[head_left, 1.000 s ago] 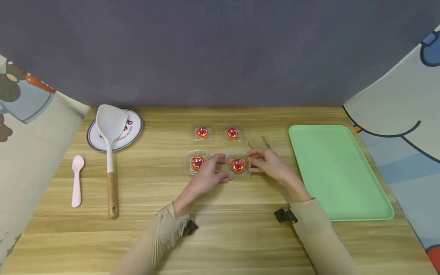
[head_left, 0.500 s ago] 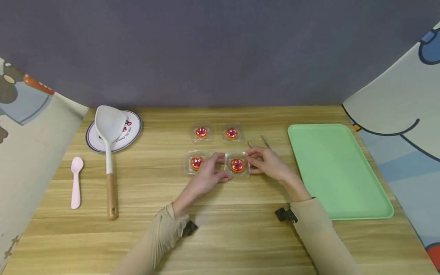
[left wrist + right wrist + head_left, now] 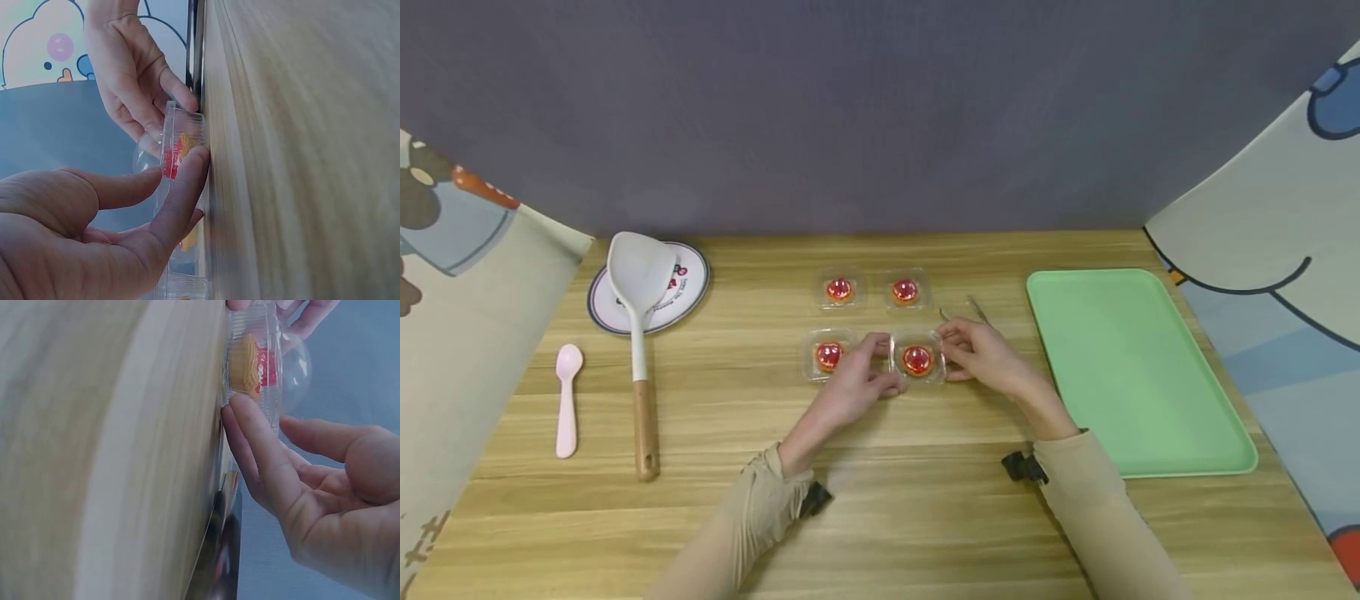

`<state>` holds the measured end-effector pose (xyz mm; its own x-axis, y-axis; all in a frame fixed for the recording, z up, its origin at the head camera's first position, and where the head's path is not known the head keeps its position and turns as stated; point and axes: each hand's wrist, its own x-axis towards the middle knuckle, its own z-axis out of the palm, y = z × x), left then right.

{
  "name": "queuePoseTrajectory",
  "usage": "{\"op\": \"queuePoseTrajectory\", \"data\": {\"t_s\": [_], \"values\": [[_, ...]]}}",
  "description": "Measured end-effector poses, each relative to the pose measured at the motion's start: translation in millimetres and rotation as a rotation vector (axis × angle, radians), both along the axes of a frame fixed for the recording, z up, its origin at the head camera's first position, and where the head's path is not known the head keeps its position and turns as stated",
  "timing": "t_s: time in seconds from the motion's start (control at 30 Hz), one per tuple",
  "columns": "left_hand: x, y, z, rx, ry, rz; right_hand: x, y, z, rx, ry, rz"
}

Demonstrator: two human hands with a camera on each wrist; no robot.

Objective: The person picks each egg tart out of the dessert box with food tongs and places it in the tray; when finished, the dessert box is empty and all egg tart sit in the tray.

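A clear plastic box (image 3: pixel 917 358) with a domed lid holds a small orange-yellow pastry with a red top. In the head view it is the front right of several such boxes. My left hand (image 3: pixel 850 383) holds its left side, thumb and fingers at the edge. On the opposite side my right hand (image 3: pixel 988 358) holds it by fingers and thumb. Both wrist views show the box (image 3: pixel 182 128) between the two hands, low at the wooden table. Beside my left fingers sits another box (image 3: pixel 829 355); two more boxes (image 3: pixel 839 289) stand behind.
Metal tongs (image 3: pixel 977 309) lie partly hidden behind my right hand. A green tray (image 3: pixel 1138 375) is at the right. At the left, a white turner (image 3: pixel 640 275) with a wooden handle rests across a patterned plate (image 3: pixel 688 287), near a pink spoon (image 3: pixel 567 400).
Both hands stay on the same box with hardly any movement. The whole head view shifts very slightly.
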<state>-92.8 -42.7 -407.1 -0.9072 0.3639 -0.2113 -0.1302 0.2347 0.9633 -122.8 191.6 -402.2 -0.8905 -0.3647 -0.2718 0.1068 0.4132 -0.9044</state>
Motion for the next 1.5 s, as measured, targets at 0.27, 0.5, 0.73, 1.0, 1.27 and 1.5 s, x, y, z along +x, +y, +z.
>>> {"op": "queuePoseTrajectory", "data": {"t_s": [0.27,0.5,0.73,1.0,1.27,1.5], "values": [[0.6,0.1,-0.3,-0.031,0.042,-0.021,0.6,-1,2.1,0.017,0.019,-0.016],[2.2,0.2,0.5,-0.038,0.040,-0.019,3.0,-1,5.6,0.027,0.047,-0.004],[3.0,-0.1,1.4,0.000,0.020,-0.015,4.5,-2,9.3,0.093,0.124,0.013],[4.5,-0.2,2.5,0.009,0.019,-0.005,7.3,-4,10.5,0.175,0.190,0.013],[3.1,-0.6,6.6,-0.014,0.087,0.013,10.2,-3,21.3,0.228,0.309,0.000],[5.6,-0.3,12.0,-0.081,0.198,0.029,13.0,-2,27.4,0.167,0.315,-0.003]]}}
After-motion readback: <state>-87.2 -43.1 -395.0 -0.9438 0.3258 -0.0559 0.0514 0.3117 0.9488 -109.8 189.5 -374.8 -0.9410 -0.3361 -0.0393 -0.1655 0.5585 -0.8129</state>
